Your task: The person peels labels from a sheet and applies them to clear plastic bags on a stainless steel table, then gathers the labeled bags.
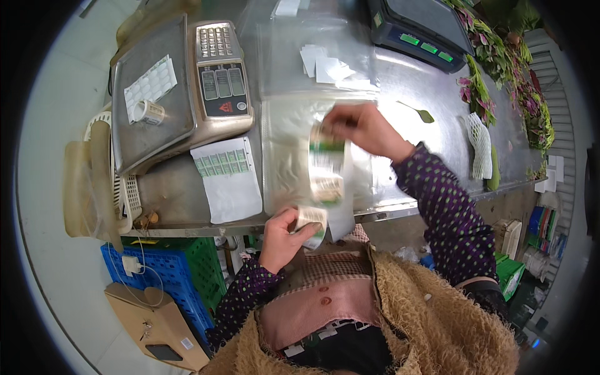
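Note:
My left hand (280, 240) is closed around a small roll of labels (312, 220) at the table's front edge. A printed strip of labels (326, 167), green and white and smeared by motion, hangs above the roll. Fingers of my right hand (364, 128) pinch the top of that strip. Whether strip and roll are joined I cannot make out. Behind the strip, clear plastic bags (281, 131) lie flat on the metal table (397, 175). A sheet of green labels (228, 178) lies left of the bags.
A metal scale (156, 81) at the left carries a label sheet and another roll (149, 112). Small white papers (328, 67) rest on the far bags. A dark scale (425, 31) stands at the back right. Leafy bunches (528, 94) and a white foam net (479, 147) lie at right.

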### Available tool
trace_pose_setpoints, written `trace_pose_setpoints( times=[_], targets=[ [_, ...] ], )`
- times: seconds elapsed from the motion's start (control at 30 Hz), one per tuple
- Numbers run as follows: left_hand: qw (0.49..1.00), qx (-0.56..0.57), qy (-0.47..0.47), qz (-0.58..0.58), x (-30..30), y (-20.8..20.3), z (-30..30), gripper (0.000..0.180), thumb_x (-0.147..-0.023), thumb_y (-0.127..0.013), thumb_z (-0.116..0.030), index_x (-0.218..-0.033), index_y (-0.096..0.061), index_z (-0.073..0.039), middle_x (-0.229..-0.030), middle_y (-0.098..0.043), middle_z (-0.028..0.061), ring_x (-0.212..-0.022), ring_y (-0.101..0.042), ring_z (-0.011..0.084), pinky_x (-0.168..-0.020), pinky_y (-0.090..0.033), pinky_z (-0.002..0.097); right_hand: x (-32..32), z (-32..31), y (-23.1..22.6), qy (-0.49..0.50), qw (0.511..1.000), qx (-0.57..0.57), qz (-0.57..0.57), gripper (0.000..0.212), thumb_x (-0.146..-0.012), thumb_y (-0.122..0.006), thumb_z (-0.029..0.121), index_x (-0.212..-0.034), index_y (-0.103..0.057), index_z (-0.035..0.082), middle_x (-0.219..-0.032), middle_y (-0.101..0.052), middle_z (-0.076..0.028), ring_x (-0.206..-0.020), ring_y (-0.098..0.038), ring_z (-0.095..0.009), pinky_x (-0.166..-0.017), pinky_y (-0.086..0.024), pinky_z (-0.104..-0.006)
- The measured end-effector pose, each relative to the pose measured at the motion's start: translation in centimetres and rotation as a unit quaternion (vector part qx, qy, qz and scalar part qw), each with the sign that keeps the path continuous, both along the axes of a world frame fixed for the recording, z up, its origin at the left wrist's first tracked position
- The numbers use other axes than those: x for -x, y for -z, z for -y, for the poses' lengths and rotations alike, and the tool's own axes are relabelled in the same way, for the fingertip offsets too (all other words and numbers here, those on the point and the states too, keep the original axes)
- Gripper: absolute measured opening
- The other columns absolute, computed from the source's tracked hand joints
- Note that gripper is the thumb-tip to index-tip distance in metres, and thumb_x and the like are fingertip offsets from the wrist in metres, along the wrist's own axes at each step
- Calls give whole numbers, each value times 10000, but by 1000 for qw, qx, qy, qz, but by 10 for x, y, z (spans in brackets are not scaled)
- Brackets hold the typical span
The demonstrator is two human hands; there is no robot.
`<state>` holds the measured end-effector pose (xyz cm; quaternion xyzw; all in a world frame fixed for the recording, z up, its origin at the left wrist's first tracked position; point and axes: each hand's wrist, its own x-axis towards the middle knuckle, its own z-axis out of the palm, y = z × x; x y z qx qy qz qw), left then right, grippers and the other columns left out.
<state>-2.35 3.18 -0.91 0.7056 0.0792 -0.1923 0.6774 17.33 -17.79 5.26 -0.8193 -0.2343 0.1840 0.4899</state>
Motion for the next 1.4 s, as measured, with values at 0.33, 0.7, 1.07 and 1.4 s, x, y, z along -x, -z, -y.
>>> trace_pose_setpoints(
  times=[0.33,0.7,1.07,1.4],
  targets=[
    [997,73,-5,7,-21,-16,8,219,-844,-726,-74,-1037,-694,27,-1039,-708,66,-888,-642,100,-792,-514,251,61,-17,-15,-41,999,-11,12,133,-869,-683,37,-997,-716,21,-828,-710,-96,-764,-675,-152,-697,-544,-290],
    [993,110,34,-22,10,-15,9,253,-894,-674,-87,-1124,-665,17,-961,-718,84,-871,-628,83,-775,-514,265,4,-1,82,88,909,334,233,695,-631,-876,327,-1189,-534,92,-1065,-595,-134,-896,-637,-332,-761,-532,-427],
    [998,-30,-45,43,24,-32,-39,248,-885,-713,-193,-775,-649,19,-761,-593,75,-690,-538,101,-634,-447,277,50,-178,111,73,990,-55,-103,260,-828,-738,88,-938,-509,32,-846,-589,-71,-760,-597,-135,-678,-503,-282],
    [945,-123,-279,121,4,-24,-109,392,-894,-697,-157,-1200,-534,27,-933,-682,107,-837,-650,170,-736,-504,294,62,-87,-2,-40,965,-153,-208,288,-897,-559,-61,-1163,-535,46,-868,-491,10,-785,-491,-66,-752,-447,-234]
  ],
)
